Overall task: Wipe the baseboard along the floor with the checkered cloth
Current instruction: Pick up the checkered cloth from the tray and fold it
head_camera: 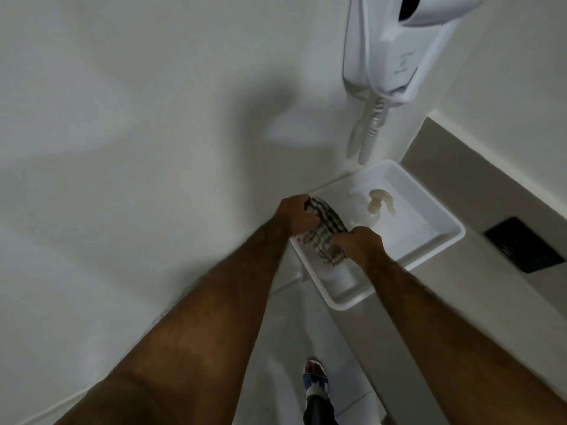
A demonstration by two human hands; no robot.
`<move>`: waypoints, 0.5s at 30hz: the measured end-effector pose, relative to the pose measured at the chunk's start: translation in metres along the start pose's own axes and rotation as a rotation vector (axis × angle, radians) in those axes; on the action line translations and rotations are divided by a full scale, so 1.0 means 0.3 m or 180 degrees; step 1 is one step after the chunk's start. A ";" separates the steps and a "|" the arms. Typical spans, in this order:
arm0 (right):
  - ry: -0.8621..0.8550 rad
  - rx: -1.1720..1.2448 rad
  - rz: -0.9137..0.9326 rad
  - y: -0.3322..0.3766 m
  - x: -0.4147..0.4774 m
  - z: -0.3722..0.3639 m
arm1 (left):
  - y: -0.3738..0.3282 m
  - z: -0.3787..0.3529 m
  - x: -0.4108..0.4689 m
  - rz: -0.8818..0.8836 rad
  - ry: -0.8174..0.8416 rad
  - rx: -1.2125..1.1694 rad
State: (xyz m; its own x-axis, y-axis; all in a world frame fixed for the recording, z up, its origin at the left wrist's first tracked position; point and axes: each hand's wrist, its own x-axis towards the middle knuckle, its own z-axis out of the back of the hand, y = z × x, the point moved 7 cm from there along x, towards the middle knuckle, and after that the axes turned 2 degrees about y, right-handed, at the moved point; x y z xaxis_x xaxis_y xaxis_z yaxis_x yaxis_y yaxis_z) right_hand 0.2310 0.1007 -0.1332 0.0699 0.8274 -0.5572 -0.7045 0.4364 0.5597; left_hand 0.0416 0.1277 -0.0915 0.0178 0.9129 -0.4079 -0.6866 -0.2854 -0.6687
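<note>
Both hands grip checkered cloth [325, 237] over white tray [441, 243] beside spray bottle [376, 207].

Head view; steeply downward; close

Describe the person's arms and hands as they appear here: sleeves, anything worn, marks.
Both forearms are bare up to the frame edge, with no sleeve in view, and show visible hair. The left hand and right hand wear no gloves. No watch, bracelet or ring is visible, though the fingers are partly hidden and slightly blurred. No markings can be made out.
</note>
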 end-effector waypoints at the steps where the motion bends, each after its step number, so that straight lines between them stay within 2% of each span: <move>1: -0.0117 0.0220 0.0138 0.044 -0.031 0.012 | -0.001 0.048 -0.037 -0.0028 -0.0137 -0.0134; 5: -0.0314 0.1301 0.0662 0.229 -0.192 0.041 | 0.023 0.257 -0.215 -0.0141 -0.0763 -0.0568; 9: 0.0122 0.2197 0.1113 0.437 -0.392 0.016 | 0.101 0.468 -0.450 -0.0257 -0.1017 -0.1358; 11: 0.0417 0.2234 0.1400 0.545 -0.494 -0.023 | 0.143 0.559 -0.572 -0.0369 -0.0960 -0.1782; 15: 0.0675 0.1921 0.1883 0.726 -0.684 -0.142 | 0.276 0.710 -0.812 -0.0375 -0.0998 -0.2400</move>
State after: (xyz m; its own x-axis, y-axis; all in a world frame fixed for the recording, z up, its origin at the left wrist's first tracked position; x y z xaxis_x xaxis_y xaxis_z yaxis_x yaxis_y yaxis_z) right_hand 0.0329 0.0108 0.0770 -0.3646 0.9204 -0.1410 -0.0847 0.1180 0.9894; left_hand -0.1742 -0.0562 0.0849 -0.2212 0.9563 -0.1910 -0.0188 -0.2000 -0.9796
